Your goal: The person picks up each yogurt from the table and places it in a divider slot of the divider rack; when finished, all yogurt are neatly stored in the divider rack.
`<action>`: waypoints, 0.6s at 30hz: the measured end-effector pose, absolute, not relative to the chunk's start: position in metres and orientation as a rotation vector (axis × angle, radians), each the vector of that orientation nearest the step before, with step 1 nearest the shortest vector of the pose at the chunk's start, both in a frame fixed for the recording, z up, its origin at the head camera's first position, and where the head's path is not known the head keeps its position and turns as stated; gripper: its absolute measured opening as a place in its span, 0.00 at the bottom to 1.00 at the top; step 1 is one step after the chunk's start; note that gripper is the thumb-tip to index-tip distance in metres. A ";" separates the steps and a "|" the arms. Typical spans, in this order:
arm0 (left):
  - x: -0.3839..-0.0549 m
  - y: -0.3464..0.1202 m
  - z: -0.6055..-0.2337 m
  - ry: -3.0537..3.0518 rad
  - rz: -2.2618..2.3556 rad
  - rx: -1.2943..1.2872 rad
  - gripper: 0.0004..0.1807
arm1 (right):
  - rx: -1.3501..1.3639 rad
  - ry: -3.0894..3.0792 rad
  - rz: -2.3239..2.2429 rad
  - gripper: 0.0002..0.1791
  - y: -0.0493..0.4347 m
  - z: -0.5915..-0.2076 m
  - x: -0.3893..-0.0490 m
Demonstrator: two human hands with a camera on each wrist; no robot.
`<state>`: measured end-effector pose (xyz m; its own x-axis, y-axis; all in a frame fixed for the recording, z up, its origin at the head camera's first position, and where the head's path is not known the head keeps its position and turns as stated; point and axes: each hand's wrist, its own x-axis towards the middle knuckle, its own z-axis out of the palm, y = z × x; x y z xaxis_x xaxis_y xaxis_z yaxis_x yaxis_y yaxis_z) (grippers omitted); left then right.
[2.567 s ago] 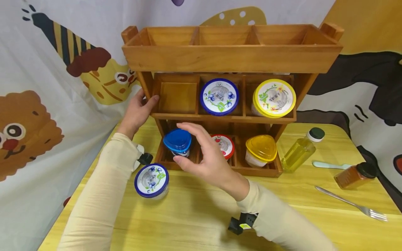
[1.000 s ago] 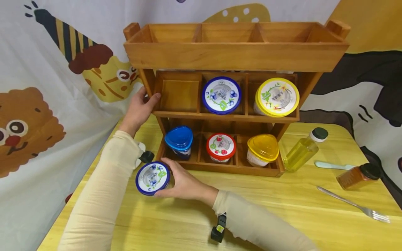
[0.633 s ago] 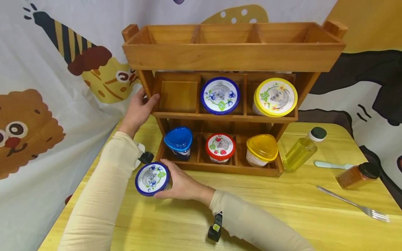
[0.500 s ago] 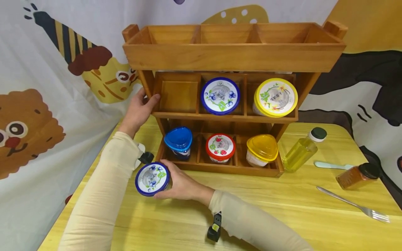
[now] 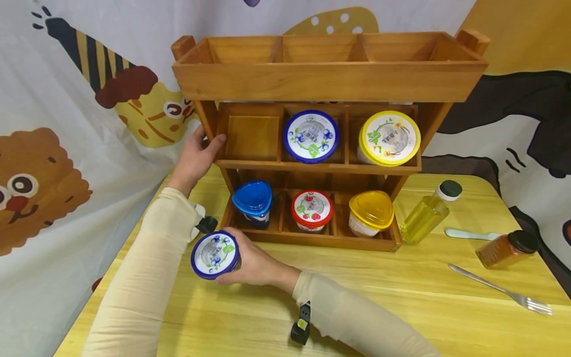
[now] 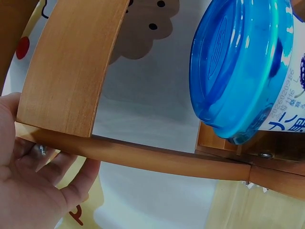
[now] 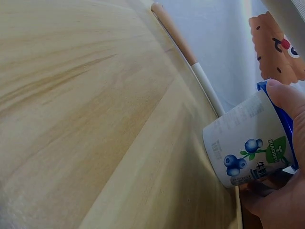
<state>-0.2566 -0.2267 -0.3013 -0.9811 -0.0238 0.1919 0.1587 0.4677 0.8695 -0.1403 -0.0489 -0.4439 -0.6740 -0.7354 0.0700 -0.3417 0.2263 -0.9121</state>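
My left hand (image 5: 196, 158) grips the left side of a three-tier wooden shelf (image 5: 330, 82) at its middle tier. In the left wrist view, the fingers (image 6: 78, 183) pass behind the wooden side rail. My right hand (image 5: 256, 260) holds a blueberry yogurt cup (image 5: 215, 254) with a dark blue lid, in front of the shelf's lower left corner. Seen from the right wrist, the cup's white side (image 7: 248, 143) faces the camera, its base close to the tabletop; I cannot tell whether they touch. The thumb (image 7: 286, 98) lies at the lid's rim.
Middle tier: blue-lidded cup (image 5: 311, 136), yellow-lidded cup (image 5: 389, 138). Bottom tier: blue cup (image 5: 253, 201), red-lidded cup (image 5: 312, 210), yellow cup (image 5: 371, 212). Right side: oil bottle (image 5: 430, 213), light green-handled utensil (image 5: 472, 234), spice jar (image 5: 507, 249), fork (image 5: 499, 288). A wooden-handled utensil (image 7: 176, 33) lies by the table edge.
My right hand has moved down and left from in front of the bottom tier and taken hold of the blueberry cup. The left hand has stayed on the shelf.
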 end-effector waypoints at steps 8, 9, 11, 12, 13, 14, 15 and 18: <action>-0.257 -0.227 -0.301 -2.538 -1.529 -0.120 0.32 | -1.044 2.128 -1.489 0.55 -0.049 -0.448 -0.140; -0.257 -0.227 -0.301 -2.539 -1.531 -0.122 0.32 | -1.045 2.129 -1.495 0.56 -0.049 -0.448 -0.140; -0.256 -0.227 -0.300 -2.540 -1.536 -0.123 0.32 | -1.037 2.131 -1.505 0.56 -0.048 -0.449 -0.140; -0.256 -0.227 -0.300 -2.540 -1.540 -0.125 0.32 | -1.031 2.130 -1.510 0.56 -0.047 -0.449 -0.140; -0.256 -0.227 -0.300 -2.540 -1.542 -0.125 0.32 | -1.022 2.131 -1.514 0.56 -0.046 -0.449 -0.139; -0.256 -0.227 -0.300 -2.538 -1.545 -0.127 0.32 | -1.013 2.130 -1.522 0.56 -0.045 -0.449 -0.139; -0.256 -0.227 -0.300 -2.536 -1.547 -0.129 0.32 | -1.002 2.130 -1.525 0.56 -0.044 -0.449 -0.139; -0.255 -0.228 -0.300 -2.536 -1.547 -0.132 0.32 | -0.978 2.144 -1.528 0.56 -0.040 -0.449 -0.138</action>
<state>-0.2555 -0.2276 -0.2997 -0.9821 -0.0115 0.1881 0.1619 0.4586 0.8738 -0.1377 -0.0398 -0.4491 -0.7093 -0.6949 0.1187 -0.3391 0.1887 -0.9216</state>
